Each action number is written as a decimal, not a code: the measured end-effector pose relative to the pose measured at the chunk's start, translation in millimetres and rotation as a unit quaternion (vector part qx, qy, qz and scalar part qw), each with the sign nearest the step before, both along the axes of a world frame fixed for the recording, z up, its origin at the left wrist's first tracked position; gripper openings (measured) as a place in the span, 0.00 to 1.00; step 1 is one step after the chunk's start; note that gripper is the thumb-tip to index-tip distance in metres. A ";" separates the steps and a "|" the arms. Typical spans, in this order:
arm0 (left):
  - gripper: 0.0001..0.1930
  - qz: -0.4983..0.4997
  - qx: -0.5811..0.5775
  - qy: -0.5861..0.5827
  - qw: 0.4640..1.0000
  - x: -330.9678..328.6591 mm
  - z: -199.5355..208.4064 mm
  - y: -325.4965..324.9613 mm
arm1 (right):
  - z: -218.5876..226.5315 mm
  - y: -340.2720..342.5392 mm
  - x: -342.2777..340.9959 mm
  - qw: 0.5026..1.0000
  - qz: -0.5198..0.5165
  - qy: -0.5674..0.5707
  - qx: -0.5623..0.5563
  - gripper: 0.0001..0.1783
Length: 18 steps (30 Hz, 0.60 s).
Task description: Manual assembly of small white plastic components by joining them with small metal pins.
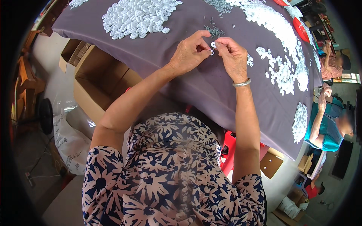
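White plastic piece [213, 44], small, held up in the gap between both hands, over the purple-grey cloth [200, 83]. Just below it, a second white bit [212, 52] at the left fingertips; too small to tell whether joined to the first. Could, at a guess, slip and drop to the cloth, from so slight a pinch with fingertips alone, or turn askew from an uneven push between the hands. Right hand [233, 56]: thumb and fingertip closed to a narrow pinch on the white plastic piece, other fingers curled in, forearm reaching nearly straight up from below, bangle [241, 83] at the wrist. Left hand [190, 51]: thumb and a fingertip close together on the second white bit, forefinger arched and standing apart, forearm slanting in from lower left. Just beyond the fingertips, loose grey pins [214, 32]; farther off, a heap of white pieces [137, 17] to the left and a long spread of similar pieces [279, 30] to the right; well apart, beyond the cloth, a co-worker in teal [332, 130]
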<state>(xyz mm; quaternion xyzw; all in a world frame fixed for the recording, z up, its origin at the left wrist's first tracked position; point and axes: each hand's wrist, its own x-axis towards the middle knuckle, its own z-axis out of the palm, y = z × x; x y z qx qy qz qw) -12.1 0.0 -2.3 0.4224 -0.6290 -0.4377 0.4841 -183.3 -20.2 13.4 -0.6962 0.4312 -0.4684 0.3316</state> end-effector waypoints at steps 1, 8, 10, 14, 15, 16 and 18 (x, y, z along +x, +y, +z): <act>0.23 0.000 -0.003 -0.001 1.000 -0.1 -0.4 -0.3 | -0.3 -0.1 0.0 1.000 0.002 -0.001 0.000 0.06; 0.23 0.005 0.001 -0.003 1.000 0.0 -0.1 0.1 | 0.4 0.7 0.1 1.000 0.002 0.007 -0.003 0.06; 0.22 0.007 -0.002 -0.005 1.000 0.1 -0.1 0.3 | 0.2 0.6 0.0 1.000 0.002 0.017 0.002 0.06; 0.22 0.006 -0.005 -0.006 1.000 0.4 -0.4 0.0 | 0.1 1.4 -0.4 1.000 0.001 0.020 -0.002 0.05; 0.22 0.008 -0.007 -0.004 1.000 0.4 -1.6 -0.7 | 0.0 1.9 -0.3 1.000 0.005 0.028 0.000 0.05; 0.22 0.010 -0.009 -0.002 1.000 0.5 -2.8 -1.2 | -0.1 2.1 0.0 0.999 0.009 0.036 0.002 0.05; 0.22 0.012 -0.006 -0.001 1.000 0.6 -1.4 -0.8 | -1.0 2.4 0.2 1.000 0.016 0.026 0.006 0.04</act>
